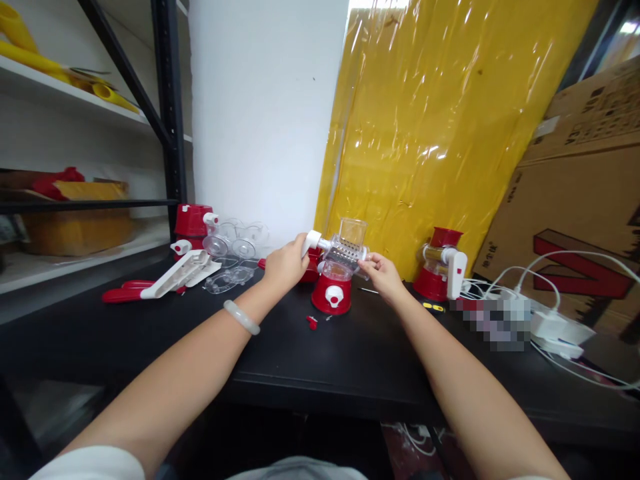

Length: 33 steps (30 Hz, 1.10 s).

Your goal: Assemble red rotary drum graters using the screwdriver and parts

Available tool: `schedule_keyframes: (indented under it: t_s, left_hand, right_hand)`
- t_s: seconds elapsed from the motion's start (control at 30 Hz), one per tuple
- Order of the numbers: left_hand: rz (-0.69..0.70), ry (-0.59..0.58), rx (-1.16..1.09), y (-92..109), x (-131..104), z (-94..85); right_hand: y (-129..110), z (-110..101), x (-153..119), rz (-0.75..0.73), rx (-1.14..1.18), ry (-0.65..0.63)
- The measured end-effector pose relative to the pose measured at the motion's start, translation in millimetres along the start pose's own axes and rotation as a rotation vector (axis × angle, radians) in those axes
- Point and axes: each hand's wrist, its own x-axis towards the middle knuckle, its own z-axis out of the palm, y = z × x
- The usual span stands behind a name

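At the middle of the table stands a rotary grater with a red base [320,303] and a clear hopper [353,231]. Its perforated metal grating drum [344,253] lies sideways across the clear body. My left hand [285,268] is closed round the white crank [312,241] at the drum's left end. With thumb and fingertips, my right hand [384,276] pinches the right end of the drum. Whether the drum is fully seated in the body I cannot tell. In front of the base lies a small red part [312,323].
Another assembled grater [440,267] stands to the right, beside white cables [550,320] and a large cardboard box [565,173]. At left are red bases [192,223], clear hoppers [235,240] and white crank arms with red grips [165,280]. A black shelf post [167,100] rises behind them.
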Motion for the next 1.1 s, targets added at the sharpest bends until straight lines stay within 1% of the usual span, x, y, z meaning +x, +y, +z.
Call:
schedule_keyframes:
  t_s: [0.13, 0.37, 0.43, 0.57, 0.63, 0.73, 0.93, 1.1]
  left_hand:
    - [0.001, -0.012, -0.031, 1, -1, 2.6]
    - [0.001, 0.033, -0.111, 0, 0, 11.4]
    - [0.007, 0.04, -0.176, -2, 1, 15.5]
    - [0.014, 0.031, -0.392, -6, 3, 24.3]
    - [0.008, 0.031, -0.435, -6, 3, 26.6]
    - [-0.007, 0.045, -0.382, -5, 2, 25.6]
    - [0.017, 0.097, -0.161, 1, -3, 14.4]
    - [0.037, 0.094, -0.074, 6, -5, 10.8]
  right_hand:
    - [0, 0, 1, -0.013, -0.015, 0.01]
    - [6, -4, 3, -0.022, -0.028, -0.001]
    - [6, -4, 3, -0.018, -0.021, -0.003]
    - [4, -3, 2, -0.029, -0.038, -0.013]
    - [3, -3, 2, -0.04, -0.051, -0.025]
    - [3, -2, 2, -0.056, -0.062, -0.027]
    - [4, -2, 3, -0.071, -0.083, -0.012]
    - [6, -3, 3, -0.068, -0.09, -0.016]
